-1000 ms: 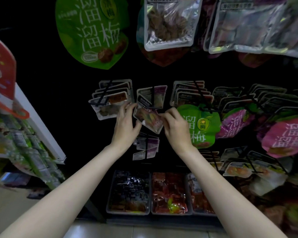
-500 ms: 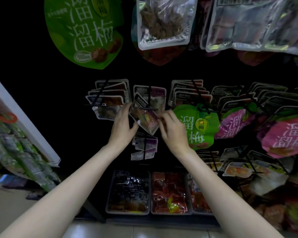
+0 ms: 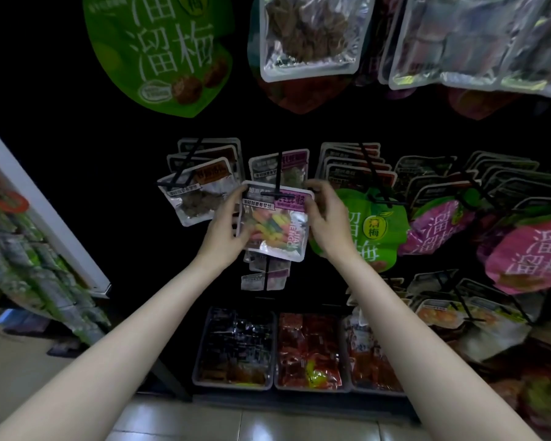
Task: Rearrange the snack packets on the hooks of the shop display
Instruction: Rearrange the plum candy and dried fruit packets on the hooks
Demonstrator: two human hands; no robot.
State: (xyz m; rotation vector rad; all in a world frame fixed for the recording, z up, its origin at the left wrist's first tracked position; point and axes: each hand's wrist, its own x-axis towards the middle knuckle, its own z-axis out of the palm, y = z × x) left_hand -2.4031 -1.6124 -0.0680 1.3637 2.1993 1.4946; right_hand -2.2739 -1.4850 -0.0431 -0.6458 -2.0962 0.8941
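1. The left hand (image 3: 225,232) and the right hand (image 3: 326,222) hold one clear snack packet (image 3: 272,227) between them at the front of a black hook (image 3: 278,183), in the middle row of the shop display.
2. The left hand's fingers (image 3: 233,202) curl round the packet's left edge; the right hand's fingers (image 3: 314,187) pinch its top right corner.
3. The packet shows multicoloured sweets through its window. Its header has a purple label with Chinese characters too blurred to read, and Latin letters run sideways down its right side, also not clear enough to read.
4. A green packet (image 3: 368,230) just right of the right hand reads "溜梅" in white, with a yellow roundel reading "清梅".
5. A larger green packet (image 3: 166,49) hanging on the row above also reads "溜梅".
6. Pink packets (image 3: 439,227) further right carry the same large white characters.
7. A packet of brown pieces (image 3: 198,194) hangs on the next hook to the left; its label is unreadable.
8. Half a second ago the held packet was tilted, its top leaning left; it now faces the camera squarely, level, with its header at the hook's tip.
9. Both hands have shifted up the packet's sides, and the camera has moved nearer the display.
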